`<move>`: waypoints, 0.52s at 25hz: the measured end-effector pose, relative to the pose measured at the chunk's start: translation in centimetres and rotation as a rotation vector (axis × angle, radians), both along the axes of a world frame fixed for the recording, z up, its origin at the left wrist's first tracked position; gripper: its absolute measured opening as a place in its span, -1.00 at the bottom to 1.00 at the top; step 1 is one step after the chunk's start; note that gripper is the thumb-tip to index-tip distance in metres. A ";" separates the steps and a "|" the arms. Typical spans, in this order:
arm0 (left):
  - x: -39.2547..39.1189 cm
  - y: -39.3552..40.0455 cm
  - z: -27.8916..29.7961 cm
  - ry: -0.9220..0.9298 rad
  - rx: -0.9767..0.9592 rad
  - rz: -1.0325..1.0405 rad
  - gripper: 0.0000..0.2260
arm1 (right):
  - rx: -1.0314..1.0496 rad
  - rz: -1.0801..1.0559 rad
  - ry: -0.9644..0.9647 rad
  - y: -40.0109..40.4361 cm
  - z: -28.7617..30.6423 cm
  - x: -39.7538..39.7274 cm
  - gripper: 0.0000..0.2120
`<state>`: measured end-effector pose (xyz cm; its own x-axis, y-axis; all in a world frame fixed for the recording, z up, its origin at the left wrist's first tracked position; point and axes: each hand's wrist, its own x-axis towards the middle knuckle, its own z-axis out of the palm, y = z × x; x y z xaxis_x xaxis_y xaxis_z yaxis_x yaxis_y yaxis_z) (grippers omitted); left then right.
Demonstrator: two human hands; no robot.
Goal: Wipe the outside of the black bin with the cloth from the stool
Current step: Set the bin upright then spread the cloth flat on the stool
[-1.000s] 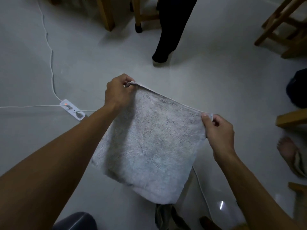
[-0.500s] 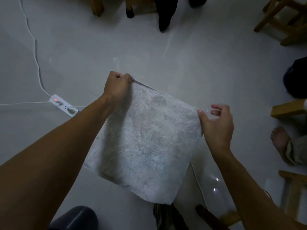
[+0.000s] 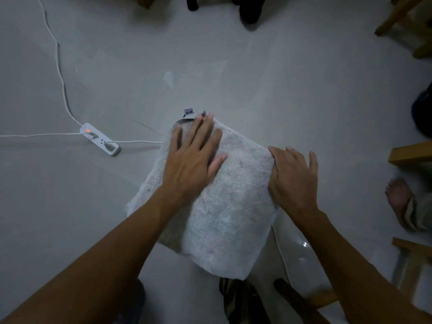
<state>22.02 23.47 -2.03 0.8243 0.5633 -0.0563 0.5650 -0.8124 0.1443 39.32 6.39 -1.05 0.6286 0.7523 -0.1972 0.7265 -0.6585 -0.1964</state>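
The pale grey cloth (image 3: 224,206) lies spread flat, with a small tag at its far corner. What carries it is hidden; dark wooden legs (image 3: 294,295) show just below its near edge. My left hand (image 3: 194,160) rests palm down on the cloth's far left part, fingers spread. At the cloth's right edge is my right hand (image 3: 292,181), its fingers apart and its thumb hidden. A dark rounded object (image 3: 423,113) at the right edge may be the black bin; only a part shows.
A white power strip (image 3: 100,142) with white cables lies on the grey floor at the left. Wooden furniture legs (image 3: 397,17) stand at the far right and top. A person's bare foot (image 3: 397,195) is at the right, dark shoes (image 3: 250,8) at the top.
Both hands held the cloth up by its top corners before. Now the cloth lies flat, and both hands have let go of the corners and rest on it.
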 end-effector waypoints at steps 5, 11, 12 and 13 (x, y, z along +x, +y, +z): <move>-0.3 -0.4 -0.3 0.072 -0.016 0.022 -0.33 | -0.042 0.009 0.056 0.3 -0.6 -1.0 -0.24; 0.0 -0.7 1.3 0.163 -0.111 0.053 -0.30 | -0.150 0.014 0.046 0.9 0.6 -0.9 -0.15; 0.0 -1.1 1.7 0.169 -0.136 0.077 -0.31 | -0.170 0.017 0.007 1.2 1.1 -1.2 -0.17; 0.0 -1.7 2.0 0.169 -0.170 0.105 -0.32 | -0.173 0.032 -0.039 1.5 1.5 -1.6 -0.22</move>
<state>22.03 21.76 -0.07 0.7325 0.6164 -0.2891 0.6729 -0.7200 0.1698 37.76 7.84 0.47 0.6148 0.7286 -0.3019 0.7522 -0.6568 -0.0535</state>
